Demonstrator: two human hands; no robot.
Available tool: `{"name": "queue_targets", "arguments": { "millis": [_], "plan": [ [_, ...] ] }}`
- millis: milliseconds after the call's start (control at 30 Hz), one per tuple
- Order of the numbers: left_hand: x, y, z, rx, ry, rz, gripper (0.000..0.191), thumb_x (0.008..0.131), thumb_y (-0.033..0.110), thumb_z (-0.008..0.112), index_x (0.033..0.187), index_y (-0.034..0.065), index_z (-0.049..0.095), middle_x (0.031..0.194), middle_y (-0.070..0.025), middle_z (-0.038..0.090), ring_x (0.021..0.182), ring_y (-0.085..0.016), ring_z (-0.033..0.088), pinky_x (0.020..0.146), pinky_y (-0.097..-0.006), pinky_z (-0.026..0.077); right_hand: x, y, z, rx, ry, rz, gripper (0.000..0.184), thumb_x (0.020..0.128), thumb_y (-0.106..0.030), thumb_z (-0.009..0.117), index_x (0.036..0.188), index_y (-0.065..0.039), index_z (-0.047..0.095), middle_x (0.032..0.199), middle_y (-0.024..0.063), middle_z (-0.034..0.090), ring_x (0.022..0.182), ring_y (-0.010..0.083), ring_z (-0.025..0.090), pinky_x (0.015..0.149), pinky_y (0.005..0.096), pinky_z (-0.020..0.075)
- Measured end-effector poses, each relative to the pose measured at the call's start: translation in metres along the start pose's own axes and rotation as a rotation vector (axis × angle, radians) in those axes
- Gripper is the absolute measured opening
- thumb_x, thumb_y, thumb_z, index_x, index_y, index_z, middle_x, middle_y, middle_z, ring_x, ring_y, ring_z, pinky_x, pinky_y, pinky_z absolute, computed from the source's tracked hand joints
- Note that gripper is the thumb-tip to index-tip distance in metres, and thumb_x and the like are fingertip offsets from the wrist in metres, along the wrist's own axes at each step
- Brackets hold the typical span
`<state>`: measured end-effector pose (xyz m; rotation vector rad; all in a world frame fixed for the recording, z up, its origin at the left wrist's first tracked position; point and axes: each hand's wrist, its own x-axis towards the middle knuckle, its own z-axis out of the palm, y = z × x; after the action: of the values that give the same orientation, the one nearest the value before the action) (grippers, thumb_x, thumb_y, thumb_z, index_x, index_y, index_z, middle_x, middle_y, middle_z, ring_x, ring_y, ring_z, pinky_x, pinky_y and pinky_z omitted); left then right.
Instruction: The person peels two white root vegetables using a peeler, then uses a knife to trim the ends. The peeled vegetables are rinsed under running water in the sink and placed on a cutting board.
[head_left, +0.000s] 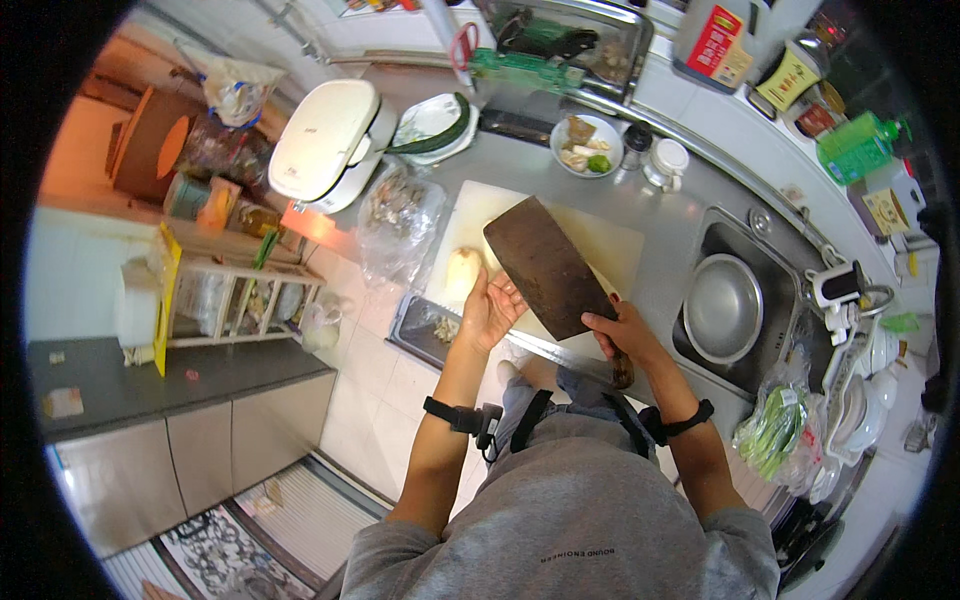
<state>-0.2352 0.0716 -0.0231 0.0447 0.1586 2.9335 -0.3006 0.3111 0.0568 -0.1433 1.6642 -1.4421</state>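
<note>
My right hand (621, 330) grips a Chinese cleaver (547, 266) by its wooden handle. Its broad, dark, stained blade is held flat to my view over a white cutting board (619, 238). My left hand (491, 307) is turned palm up at the board's near left edge, fingers loosely curled and holding nothing that I can see. Just beyond its thumb lies a peeled, pale vegetable (463, 271), perhaps a potato. Another pale piece (491, 255) is partly hidden by the blade. Whether my left fingertips touch the cleaver I cannot tell.
Left of the board sits a clear plastic bag (401, 217) by a white rice cooker (322, 142). A cucumber (442, 135) rests on a plate. Behind are a bowl of ingredients (587, 150) and spice jars (664, 163). A sink (780, 315) holds a metal basin (722, 307). Below hangs a scrap bin (420, 330).
</note>
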Motion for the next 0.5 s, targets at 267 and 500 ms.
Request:
{"name": "queue_targets", "arguments": {
  "millis": [267, 500],
  "plan": [
    [-0.11, 0.034, -0.003, 0.186, 0.712, 0.388, 0.047, 0.095, 0.037, 0.031, 0.11, -0.0029, 0.052, 0.103, -0.0148, 0.06, 0.099, -0.025, 0.056, 0.094, -0.0348, 0.041, 0.03, 0.002, 0.052, -0.032, -0.115, 0.008, 0.029, 0.082, -0.025, 0.062, 0.06, -0.008, 0.051, 0.043, -0.0009, 0.044, 0.033, 0.0091, 0.043, 0.035, 0.0232, 0.0349],
    [-0.151, 0.032, -0.035, 1.943, 1.238, 0.322, 0.041, 0.079, 0.023, 0.063, 0.109, -0.0035, 0.055, 0.12, -0.0215, 0.051, 0.112, -0.033, 0.048, 0.096, -0.0362, 0.036, 0.036, -0.004, 0.066, 0.008, 0.101, -0.045, 0.03, 0.081, -0.023, 0.064, 0.058, -0.009, 0.048, 0.046, 0.0002, 0.046, 0.034, 0.0102, 0.043, 0.034, 0.025, 0.035]
  ]
}}
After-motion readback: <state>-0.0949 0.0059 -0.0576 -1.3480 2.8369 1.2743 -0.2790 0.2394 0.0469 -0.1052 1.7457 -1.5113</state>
